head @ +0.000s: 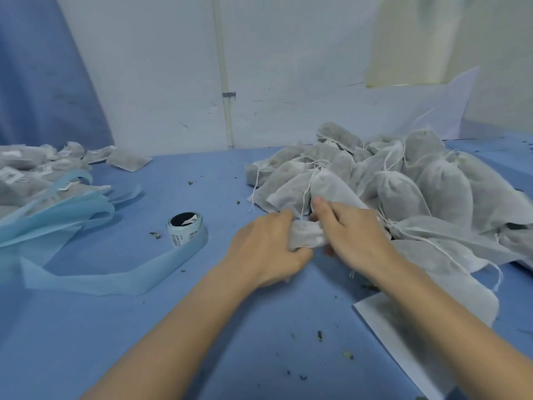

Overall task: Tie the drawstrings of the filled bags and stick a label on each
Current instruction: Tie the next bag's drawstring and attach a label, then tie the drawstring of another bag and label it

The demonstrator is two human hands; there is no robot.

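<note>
Bag point(306, 234), small and white, sits bunched between both hands just above the blue counter point(121, 336), close in front of the person. The left hand point(268, 249) curls round its left end, fingers wrapped over the cloth, and the right hand point(350, 232) grips the right end, its thumb pointing away toward the heap beyond. The two hands nearly touch, with only the scrunched cloth showing between them.

Nearest the camera, dark crumbs point(319, 336) lie scattered on the counter between the forearms, and a white sheet point(383, 321) lies flat under the right forearm. To the left of the hands stands a roll of labels point(186, 229), upright, with a pale blue backing strip point(109, 277) trailing away from it across the counter. Farther left, more pale blue strip loops over a pile of flat bags with labels point(26, 168).

Just beyond the hands and spreading right is a large heap of filled bags point(403, 180), greyish, with thin white drawstrings point(305, 194) hanging loose over them; the heap crowds right up to the right hand. Behind everything stands a white wall point(161, 82) with a thin vertical pipe point(226, 105).
</note>
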